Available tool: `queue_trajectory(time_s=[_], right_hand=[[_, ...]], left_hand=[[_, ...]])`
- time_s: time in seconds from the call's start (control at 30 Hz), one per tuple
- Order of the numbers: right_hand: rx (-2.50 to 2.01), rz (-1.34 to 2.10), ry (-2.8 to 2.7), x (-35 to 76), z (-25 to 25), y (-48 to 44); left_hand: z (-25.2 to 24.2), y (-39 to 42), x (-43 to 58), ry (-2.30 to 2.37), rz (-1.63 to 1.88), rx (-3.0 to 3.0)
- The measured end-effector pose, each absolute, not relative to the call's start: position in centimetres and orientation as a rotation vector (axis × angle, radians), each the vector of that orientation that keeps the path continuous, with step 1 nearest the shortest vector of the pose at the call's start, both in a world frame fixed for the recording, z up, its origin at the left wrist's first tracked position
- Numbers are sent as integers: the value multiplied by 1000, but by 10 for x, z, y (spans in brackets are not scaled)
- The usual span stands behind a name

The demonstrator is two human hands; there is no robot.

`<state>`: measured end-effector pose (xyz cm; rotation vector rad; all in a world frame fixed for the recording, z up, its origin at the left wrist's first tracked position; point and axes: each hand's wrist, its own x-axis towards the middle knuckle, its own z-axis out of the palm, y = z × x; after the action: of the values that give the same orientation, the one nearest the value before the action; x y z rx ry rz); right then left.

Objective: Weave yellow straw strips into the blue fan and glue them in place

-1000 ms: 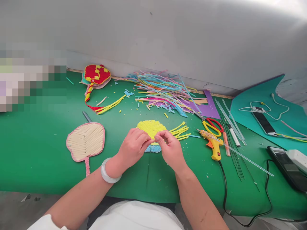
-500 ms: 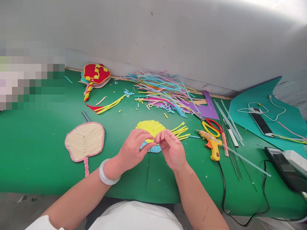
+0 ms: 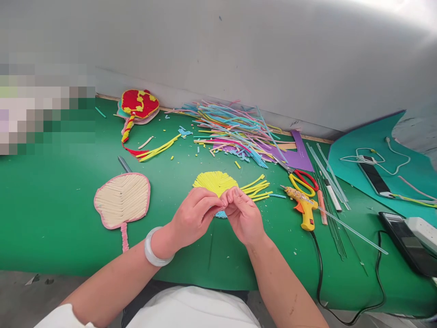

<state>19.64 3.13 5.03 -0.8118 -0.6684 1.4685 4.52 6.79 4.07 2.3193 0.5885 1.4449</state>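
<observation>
My left hand [image 3: 198, 215] and my right hand [image 3: 243, 215] meet fingertip to fingertip above a yellow fan-shaped piece [image 3: 214, 181]. Both are closed in a pinch; whatever is between the fingers is too small or hidden to make out. Blue strips [image 3: 221, 214] show below the yellow part, partly covered by my hands. Just right of my right hand lie loose yellow pipe cleaners [image 3: 256, 187]. A finished cream fan [image 3: 122, 200] with a pink border and handle rests to the left of my left hand.
A hot glue gun [image 3: 305, 207] and scissors [image 3: 303, 181] lie at right, near thin wires [image 3: 332, 218] and glue sticks [image 3: 332, 175]. Behind is a heap of coloured pipe cleaners [image 3: 232, 130]. A red fan [image 3: 139, 105] lies back left. Phones [image 3: 406, 241] and a cable are at far right.
My left fingers have closed in from a looser, spread pinch and now touch my right fingertips. The view has shifted slightly; the objects on the table stay in place.
</observation>
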Motion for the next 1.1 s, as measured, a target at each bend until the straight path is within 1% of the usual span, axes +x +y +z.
queue_trajectory(time_s=[0.33,1.1], right_hand=[[-752,1542,-608,198,51,32],[-769,1619,-568,196,54,31]], left_hand=[[43,66,47,581,1358,2242],[44,69,46,500,1334,2174]])
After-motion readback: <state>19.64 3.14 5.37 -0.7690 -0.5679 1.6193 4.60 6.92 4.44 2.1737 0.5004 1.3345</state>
